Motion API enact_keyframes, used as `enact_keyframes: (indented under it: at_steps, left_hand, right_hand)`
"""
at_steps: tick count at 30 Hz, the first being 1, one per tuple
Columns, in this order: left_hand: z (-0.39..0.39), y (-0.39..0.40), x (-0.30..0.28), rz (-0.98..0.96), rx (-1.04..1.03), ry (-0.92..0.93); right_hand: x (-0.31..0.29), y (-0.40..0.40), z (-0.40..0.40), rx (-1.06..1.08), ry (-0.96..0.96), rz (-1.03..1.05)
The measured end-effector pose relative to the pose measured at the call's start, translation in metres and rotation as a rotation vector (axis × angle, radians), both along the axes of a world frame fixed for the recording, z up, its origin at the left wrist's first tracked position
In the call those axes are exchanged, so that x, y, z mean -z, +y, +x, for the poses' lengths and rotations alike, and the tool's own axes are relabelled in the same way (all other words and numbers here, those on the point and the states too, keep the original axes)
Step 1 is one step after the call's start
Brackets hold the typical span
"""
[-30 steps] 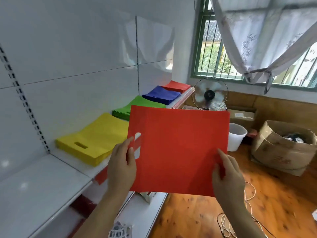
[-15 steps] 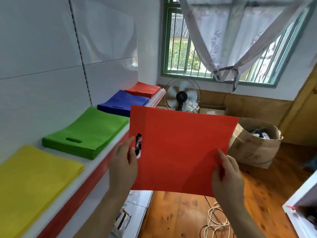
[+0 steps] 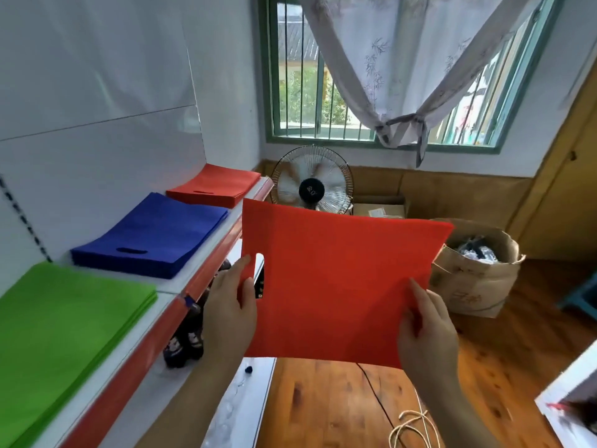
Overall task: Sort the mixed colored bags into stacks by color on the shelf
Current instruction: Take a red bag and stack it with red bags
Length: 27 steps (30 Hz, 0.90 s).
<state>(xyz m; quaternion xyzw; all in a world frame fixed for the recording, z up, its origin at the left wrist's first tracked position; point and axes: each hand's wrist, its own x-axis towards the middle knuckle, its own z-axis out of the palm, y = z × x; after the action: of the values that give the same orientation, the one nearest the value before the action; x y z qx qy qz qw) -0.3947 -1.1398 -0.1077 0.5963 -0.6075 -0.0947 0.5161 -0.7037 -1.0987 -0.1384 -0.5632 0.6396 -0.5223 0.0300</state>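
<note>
Red bag pinched by left grip and right grip; fingers behind hidden.

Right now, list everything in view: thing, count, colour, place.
held bag: one, red, in front of the shelf, in both hands
red stack: one, shelf far end
blue stack: one, shelf middle
green stack: one, shelf near end
shelf: one, white with red edge, left
fan: one, floor under window
box: one, brown, floor right
cord: one, whitish, floor
window: one, green frame, with curtain
left hand: pinches bag's left edge
right hand: pinches bag's lower right
</note>
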Motion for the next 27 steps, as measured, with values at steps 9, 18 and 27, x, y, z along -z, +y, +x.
enact_keyframes:
  at_steps: [9, 18, 27]
  left_hand:
    - [-0.036, -0.158, 0.001, 0.03, -0.095, 0.016]
    - [-0.031, -0.301, 0.02, 0.035, -0.192, 0.085]
    - [0.006, -0.443, 0.01, -0.022, -0.293, 0.082]
  right_hand:
    - [-0.011, -0.18, -0.046, -0.078, -0.025, 0.035]
    - [0.01, -0.351, -0.04, -0.135, 0.07, 0.002]
    - [-0.022, -0.522, 0.001, -0.19, 0.088, -0.018]
